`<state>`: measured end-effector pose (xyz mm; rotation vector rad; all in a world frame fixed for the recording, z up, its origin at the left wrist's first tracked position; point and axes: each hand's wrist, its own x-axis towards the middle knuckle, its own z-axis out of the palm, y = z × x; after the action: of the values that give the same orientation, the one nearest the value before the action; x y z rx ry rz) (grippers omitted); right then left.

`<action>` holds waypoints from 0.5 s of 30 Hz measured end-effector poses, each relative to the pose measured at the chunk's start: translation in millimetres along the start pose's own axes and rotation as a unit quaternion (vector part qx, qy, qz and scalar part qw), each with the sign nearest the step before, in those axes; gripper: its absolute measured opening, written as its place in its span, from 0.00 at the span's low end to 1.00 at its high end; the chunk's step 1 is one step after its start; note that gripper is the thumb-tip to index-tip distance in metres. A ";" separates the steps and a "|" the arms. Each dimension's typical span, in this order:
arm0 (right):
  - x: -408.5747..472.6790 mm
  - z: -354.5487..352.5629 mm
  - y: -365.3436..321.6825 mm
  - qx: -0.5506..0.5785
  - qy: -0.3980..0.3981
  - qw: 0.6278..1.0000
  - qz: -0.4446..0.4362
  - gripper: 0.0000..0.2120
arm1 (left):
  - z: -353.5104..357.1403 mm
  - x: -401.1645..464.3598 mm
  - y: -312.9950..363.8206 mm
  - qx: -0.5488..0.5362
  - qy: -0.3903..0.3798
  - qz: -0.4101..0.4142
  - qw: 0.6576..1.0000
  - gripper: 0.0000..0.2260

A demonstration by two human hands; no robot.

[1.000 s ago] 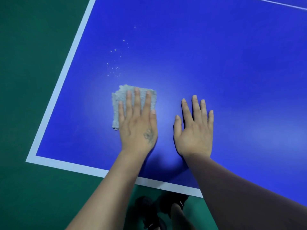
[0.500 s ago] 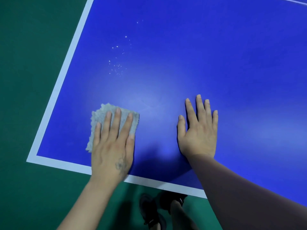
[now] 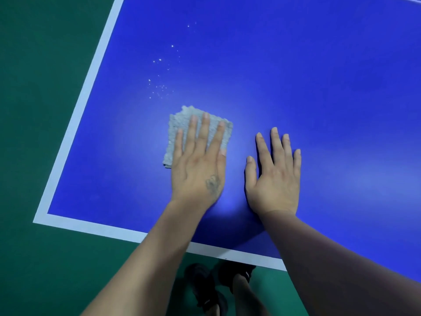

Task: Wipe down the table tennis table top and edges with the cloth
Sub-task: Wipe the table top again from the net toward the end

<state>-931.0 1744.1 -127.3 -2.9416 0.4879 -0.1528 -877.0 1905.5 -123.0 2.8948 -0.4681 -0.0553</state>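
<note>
Cloth (image 3: 180, 126) moved up-right under flat left hand (image 3: 198, 165) fingers; blue table (image 3: 319, 87), green floor (image 3: 34, 110).

Head camera looks steeply down, close over the table's (image 3: 296, 87) near-left corner.

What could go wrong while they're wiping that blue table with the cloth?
1. The white specks lie just beyond the cloth; a sideways stroke might miss them.
2. A push outward could scatter the specks over the table rather than gather them.
3. The left hand presses the cloth with flat fingers and does not grip it, so the cloth may bunch or slip out. The right hand lies flat on the bare surface and might leave marks.
</note>
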 end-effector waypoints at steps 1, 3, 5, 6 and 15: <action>0.0 -0.6 -0.1 0.002 -0.001 1.000 0.001 0.28 | 0.6 -9.8 4.2 0.000 -0.004 0.022 1.000 0.26; 0.0 -1.4 -0.8 0.003 -0.003 1.000 0.000 0.28 | -0.4 -31.5 5.1 -0.006 -0.011 0.049 0.999 0.25; 0.1 -1.6 -1.6 0.002 -0.005 1.000 0.000 0.28 | -4.0 -52.5 -2.5 -0.008 -0.020 0.050 0.999 0.25; 0.3 -1.7 -1.6 0.001 -0.005 1.000 0.001 0.28 | -6.2 -61.6 -8.3 -0.006 -0.024 0.045 0.999 0.25; 1.1 -3.3 -1.9 -0.001 -0.006 1.000 0.000 0.28 | -14.3 -28.7 -60.0 0.016 -0.005 -0.079 0.997 0.27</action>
<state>-929.7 1745.1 -123.6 -2.9433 0.4861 -0.1353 -884.7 1973.1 -121.5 2.9579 -0.2421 -0.0882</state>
